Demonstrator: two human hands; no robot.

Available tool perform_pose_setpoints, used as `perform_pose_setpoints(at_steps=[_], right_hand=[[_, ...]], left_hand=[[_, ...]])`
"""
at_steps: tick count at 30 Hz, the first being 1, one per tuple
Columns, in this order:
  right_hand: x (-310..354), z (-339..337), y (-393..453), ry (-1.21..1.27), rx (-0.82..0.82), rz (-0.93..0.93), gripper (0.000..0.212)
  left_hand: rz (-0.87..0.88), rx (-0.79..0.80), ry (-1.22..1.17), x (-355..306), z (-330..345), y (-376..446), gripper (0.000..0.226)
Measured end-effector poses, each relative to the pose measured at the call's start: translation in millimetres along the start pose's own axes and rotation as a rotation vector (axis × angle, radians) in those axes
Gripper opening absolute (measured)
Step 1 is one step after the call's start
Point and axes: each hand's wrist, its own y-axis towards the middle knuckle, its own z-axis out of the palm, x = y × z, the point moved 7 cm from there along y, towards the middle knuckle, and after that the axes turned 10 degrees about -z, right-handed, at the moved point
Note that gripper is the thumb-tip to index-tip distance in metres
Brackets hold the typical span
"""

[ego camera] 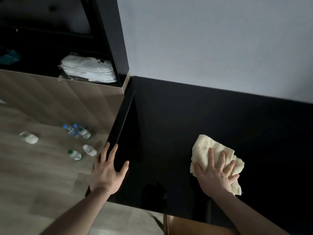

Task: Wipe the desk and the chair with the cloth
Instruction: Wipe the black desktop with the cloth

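Far to the left of the left hand, a small white object [29, 137] is seen lying blurred on the wooden floor [42, 175]. Nearer that hand, four small water bottles are found on the floor: two blue-capped bottles [77, 131] side by side up and left of the fingers, and a green-capped bottle [75, 155] with a white-capped bottle [89, 150] just left of the fingers. Above these, well beyond the left hand, a stack of white packaged items [88, 69] is stored in the lower compartment of a dark shelf unit [116, 39].

The left hand [108, 170] is laid open on the left edge of the black desk [169, 124], fingers spread, with the thumb resting on the top surface and the other fingers over the raised edge; nothing is gripped by it.

To the right, well apart from the left hand, the right hand [216, 173] is pressed flat and open, fingers splayed, on a crumpled cream cloth [208, 146]. The cloth is spread on the desk top, under and beyond the fingertips. Below the right forearm, at the near edge of the desk, part of a brown chair [186, 225] is visible.
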Motion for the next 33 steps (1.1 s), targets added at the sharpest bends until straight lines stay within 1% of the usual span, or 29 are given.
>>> perform_pose_setpoints(at_steps=[3,7,11,20,24,29,33], right_hand=[[29.7,8.9,-1.3,0.02,0.026,-0.015,0.089],[90.3,20.0,-3.8,0.015,0.057,-0.099,0.09],[145.7,26.4,4.4,-0.007,0.051,-0.17,0.089],[238.3,43.4,12.1,0.014,0.075,-0.215,0.088],[271.6,44.6,14.1,0.032,0.104,-0.292,0.086],[305.1,38.5,31.3,-0.003,0.108,-0.441,0.085],[305.3,33.2,38.4,-0.019,0.046,-0.506,0.08]], left_hand=[[0.008,0.008,0.02,2.4,1.3,-1.5,0.084],[0.03,-0.03,0.04,3.8,3.0,1.1,0.086],[0.03,0.013,0.028,0.7,5.8,7.4,0.086],[0.044,0.041,0.027,6.3,9.1,11.9,0.088],[0.048,0.061,0.014,9.7,11.3,11.6,0.088],[0.044,0.053,0.027,8.4,10.9,15.0,0.087],[0.035,0.054,0.051,5.8,10.4,16.6,0.087]])
